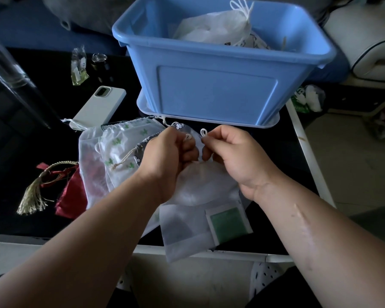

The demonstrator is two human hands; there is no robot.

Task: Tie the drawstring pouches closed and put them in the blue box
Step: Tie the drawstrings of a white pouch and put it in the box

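Forearms in, left hand (171,151) and right hand (235,152) grips are pinching the cord (203,131); I'm judging the pouch (206,185) limp, light.

**Tally: eight pouches, one box**

One blue box (218,94) stands on one pale lid (142,106) at the table's (276,156) far edge. Two pouches show in it: a tied white pouch (211,27) and a patterned pouch (253,42).

Six lie on the table:
- red tasselled pouch (70,194)
- sheer pouch (89,165)
- cactus-print pouch (122,141)
- grey flowered pouch (140,150)
- plain white pouch (205,183)
- mesh pouch (182,232) at the near edge, with one green sachet (228,223)

Toward the left edge are one phone (100,105), one clear packet (78,67) and one dark can (99,61).
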